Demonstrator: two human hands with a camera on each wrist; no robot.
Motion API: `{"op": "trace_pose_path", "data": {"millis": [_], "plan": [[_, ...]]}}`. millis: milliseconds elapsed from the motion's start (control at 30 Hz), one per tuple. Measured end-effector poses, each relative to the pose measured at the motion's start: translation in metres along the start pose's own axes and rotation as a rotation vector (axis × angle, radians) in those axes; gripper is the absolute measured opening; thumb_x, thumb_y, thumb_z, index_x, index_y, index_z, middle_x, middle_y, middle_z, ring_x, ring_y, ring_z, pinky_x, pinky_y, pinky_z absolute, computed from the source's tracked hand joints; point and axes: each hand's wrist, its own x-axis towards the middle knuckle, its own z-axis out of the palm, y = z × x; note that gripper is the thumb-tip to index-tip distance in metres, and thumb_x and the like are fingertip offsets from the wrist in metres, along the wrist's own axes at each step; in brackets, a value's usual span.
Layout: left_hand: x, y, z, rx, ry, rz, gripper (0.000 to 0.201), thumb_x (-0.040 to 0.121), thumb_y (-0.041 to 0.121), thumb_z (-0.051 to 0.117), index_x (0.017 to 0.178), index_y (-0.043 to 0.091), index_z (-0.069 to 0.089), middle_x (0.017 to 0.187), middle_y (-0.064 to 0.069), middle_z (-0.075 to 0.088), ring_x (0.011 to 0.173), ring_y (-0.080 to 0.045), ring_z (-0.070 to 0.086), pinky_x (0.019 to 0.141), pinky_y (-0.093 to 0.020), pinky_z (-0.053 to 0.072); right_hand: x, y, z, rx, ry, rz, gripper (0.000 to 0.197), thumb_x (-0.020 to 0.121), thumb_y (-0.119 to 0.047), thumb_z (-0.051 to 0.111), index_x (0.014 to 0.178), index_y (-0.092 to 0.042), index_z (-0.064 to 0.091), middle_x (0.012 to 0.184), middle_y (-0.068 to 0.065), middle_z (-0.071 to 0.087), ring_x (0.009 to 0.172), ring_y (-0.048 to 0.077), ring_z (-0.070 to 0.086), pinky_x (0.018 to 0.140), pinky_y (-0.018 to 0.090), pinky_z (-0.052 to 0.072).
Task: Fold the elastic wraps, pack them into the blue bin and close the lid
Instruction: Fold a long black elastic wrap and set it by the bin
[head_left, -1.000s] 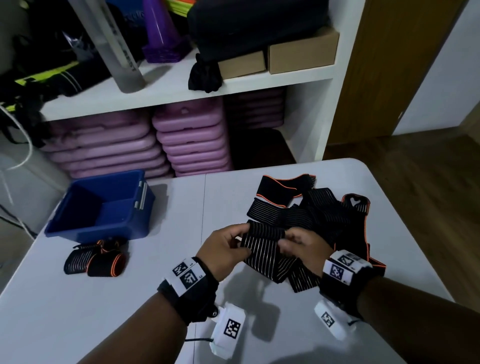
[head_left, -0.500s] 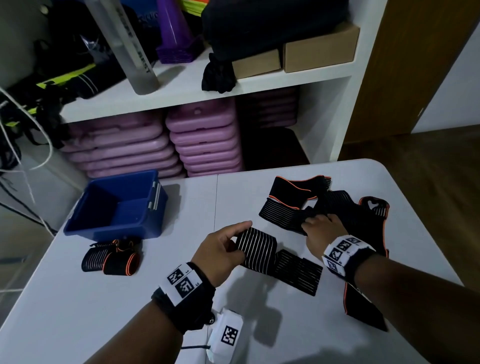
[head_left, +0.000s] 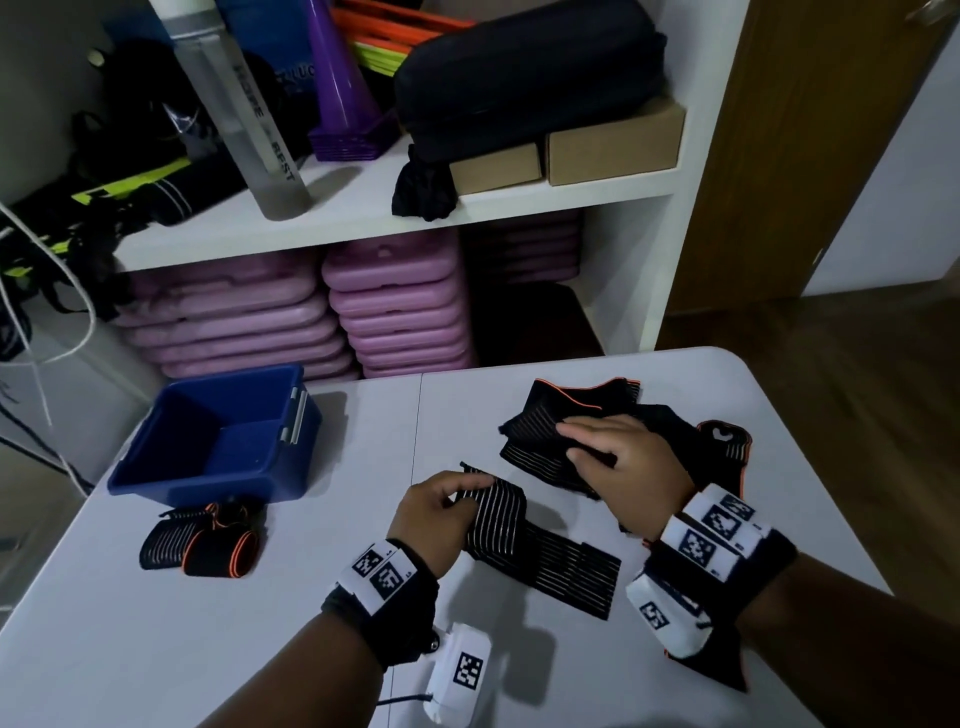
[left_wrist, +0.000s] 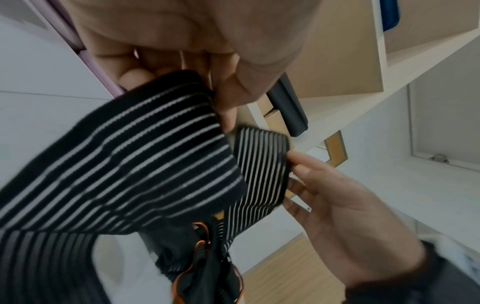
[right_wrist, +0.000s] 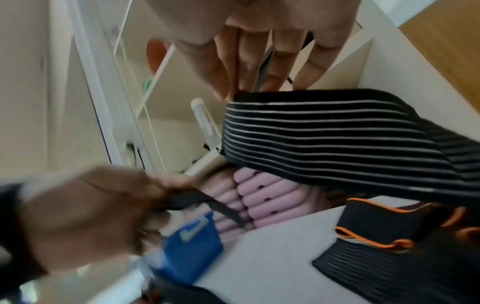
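A black white-striped elastic wrap (head_left: 550, 561) lies stretched across the white table (head_left: 260, 649). My left hand (head_left: 462, 499) grips its folded left end, fingers curled round it (left_wrist: 166, 156). My right hand (head_left: 576, 444) is on the pile of black and orange-edged wraps (head_left: 582, 402) at the right. It pinches a striped wrap section (right_wrist: 324, 133) between thumb and fingers. The blue bin (head_left: 208, 480) stands open and empty at the left. Two rolled wraps (head_left: 200, 545) lie in front of it.
Behind the table a white shelf (head_left: 363, 213) holds a bottle (head_left: 244, 119), a purple cone, a black case and cardboard boxes. Purple steps (head_left: 400, 306) are stacked below it. A wooden door (head_left: 810, 156) and floor lie to the right.
The hands, together on the striped wrap a second ago, have parted. My right hand moved up and right onto the pile and took a wrap section. The left keeps the folded end.
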Motion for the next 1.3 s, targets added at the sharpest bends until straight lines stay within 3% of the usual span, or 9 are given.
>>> {"op": "trace_pose_path", "data": {"millis": [167, 267, 433, 567, 700, 800, 967, 1133, 1300], "plan": [[0.010, 0.026, 0.009, 0.033, 0.066, 0.158, 0.023, 0.087, 0.033, 0.069, 0.110, 0.031, 0.069, 0.113, 0.013, 0.063, 0.104, 0.000, 0.059, 0.078, -0.004, 0.041, -0.008, -0.039, -0.024, 0.404, 0.042, 0.133, 0.031, 0.087, -0.007, 0.069, 0.094, -0.037, 0.074, 0.094, -0.022, 0.073, 0.097, -0.009, 0.064, 0.086, 0.007, 0.046], [0.005, 0.043, 0.017, -0.082, -0.015, 0.246, 0.029, 0.077, 0.042, 0.077, 0.104, 0.030, 0.075, 0.106, 0.004, 0.069, 0.097, -0.008, 0.066, 0.079, -0.013, 0.049, -0.010, -0.054, -0.033, 0.526, 0.045, 0.185, 0.026, 0.086, -0.007, 0.070, 0.091, -0.031, 0.077, 0.093, -0.010, 0.076, 0.091, 0.005, 0.070, 0.085, 0.023, 0.054], [-0.008, 0.071, 0.034, -0.252, -0.045, 0.306, 0.014, 0.084, 0.003, 0.070, 0.090, 0.015, 0.076, 0.088, -0.002, 0.077, 0.082, -0.012, 0.072, 0.070, -0.019, 0.053, -0.007, -0.058, -0.039, 0.624, 0.115, 0.269, 0.024, 0.084, -0.001, 0.070, 0.095, -0.021, 0.071, 0.090, 0.003, 0.073, 0.083, 0.018, 0.071, 0.078, 0.027, 0.057], [-0.013, 0.085, 0.030, -0.129, 0.039, 0.486, 0.020, 0.084, 0.005, 0.071, 0.085, 0.025, 0.077, 0.090, 0.004, 0.074, 0.082, -0.011, 0.070, 0.071, -0.019, 0.053, -0.008, -0.052, -0.029, 0.732, 0.110, 0.367, 0.030, 0.084, -0.003, 0.071, 0.105, -0.016, 0.055, 0.099, 0.006, 0.067, 0.090, 0.024, 0.069, 0.082, 0.038, 0.057], [-0.016, 0.092, 0.021, -0.029, 0.118, 0.636, 0.024, 0.083, 0.006, 0.072, 0.086, 0.030, 0.075, 0.089, 0.009, 0.070, 0.082, -0.008, 0.064, 0.074, -0.016, 0.049, -0.013, -0.056, -0.013, 0.749, 0.026, 0.396, 0.015, 0.085, -0.024, 0.070, 0.097, -0.017, 0.066, 0.092, 0.006, 0.074, 0.092, 0.025, 0.071, 0.092, 0.052, 0.053], [-0.022, 0.102, 0.010, -0.038, 0.177, 0.723, 0.030, 0.081, 0.008, 0.067, 0.093, 0.034, 0.075, 0.092, 0.008, 0.070, 0.086, -0.011, 0.065, 0.079, -0.018, 0.050, -0.015, -0.073, 0.000, 0.774, -0.092, 0.378, 0.037, 0.072, -0.050, 0.066, 0.104, -0.030, 0.068, 0.103, 0.000, 0.074, 0.100, 0.019, 0.070, 0.098, 0.050, 0.050], [-0.035, 0.127, -0.009, 0.003, 0.246, 0.822, 0.029, 0.082, 0.006, 0.065, 0.098, 0.029, 0.074, 0.096, 0.004, 0.071, 0.093, -0.017, 0.068, 0.083, -0.027, 0.054, -0.008, -0.110, 0.002, 0.801, -0.048, 0.285, 0.023, 0.085, -0.051, 0.056, 0.107, -0.049, 0.063, 0.110, -0.017, 0.071, 0.108, 0.003, 0.064, 0.105, 0.038, 0.044], [-0.036, 0.154, -0.022, -0.092, 0.347, 0.776, 0.019, 0.091, 0.013, 0.064, 0.096, 0.031, 0.070, 0.090, 0.012, 0.073, 0.085, -0.006, 0.068, 0.077, -0.021, 0.054, 0.009, -0.143, 0.005, 0.845, -0.012, 0.228, 0.034, 0.073, -0.070, 0.052, 0.096, -0.049, 0.066, 0.099, -0.014, 0.073, 0.100, 0.006, 0.066, 0.102, 0.043, 0.046], [-0.030, 0.153, -0.031, -0.163, 0.288, 0.758, 0.023, 0.086, 0.022, 0.061, 0.109, 0.023, 0.060, 0.096, 0.007, 0.069, 0.091, -0.010, 0.066, 0.080, -0.026, 0.053, 0.021, -0.159, 0.006, 0.882, 0.135, 0.186, 0.026, 0.087, -0.056, 0.053, 0.096, -0.036, 0.068, 0.099, -0.009, 0.073, 0.099, 0.008, 0.067, 0.100, 0.046, 0.048]]}}
